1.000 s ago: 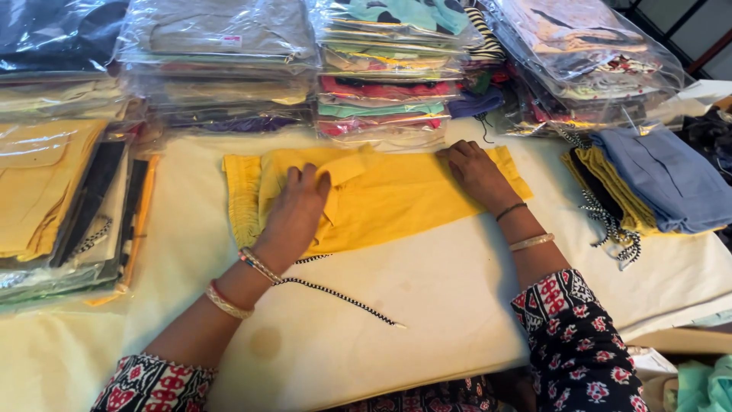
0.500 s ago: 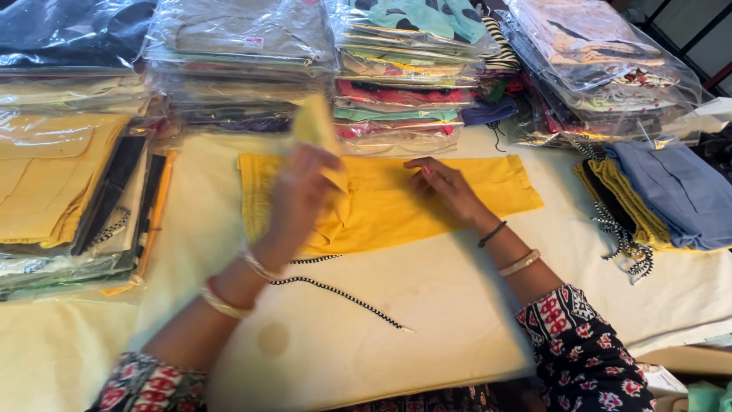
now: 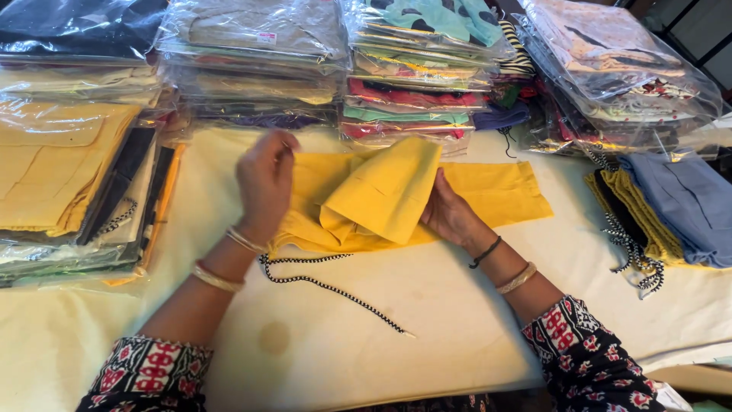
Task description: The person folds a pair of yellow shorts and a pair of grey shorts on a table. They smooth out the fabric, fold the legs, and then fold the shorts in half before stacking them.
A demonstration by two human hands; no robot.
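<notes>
Since 0.5 s ago: yellow garment folded further, one flap now lifted and doubled over toward the middle; L hand shifted left and up.

L hand raised at garment's left end, fingers curled and bunched; appears to pinch the cloth edge, contact not fully visible. R hand under/behind the lifted flap, fingers hidden by cloth, so grip can't be told; palm touching fabric.

Garment lies mid-table on the cream cloth, near the far edge, just in front of the bagged stacks. Black-and-white cord trails from garment's lower left toward the near edge.

Stacks of bagged clothes along far edge. Yellow bagged pile at left edge. Blue folded fabric at right edge, w/ yellow piece beside it.
</notes>
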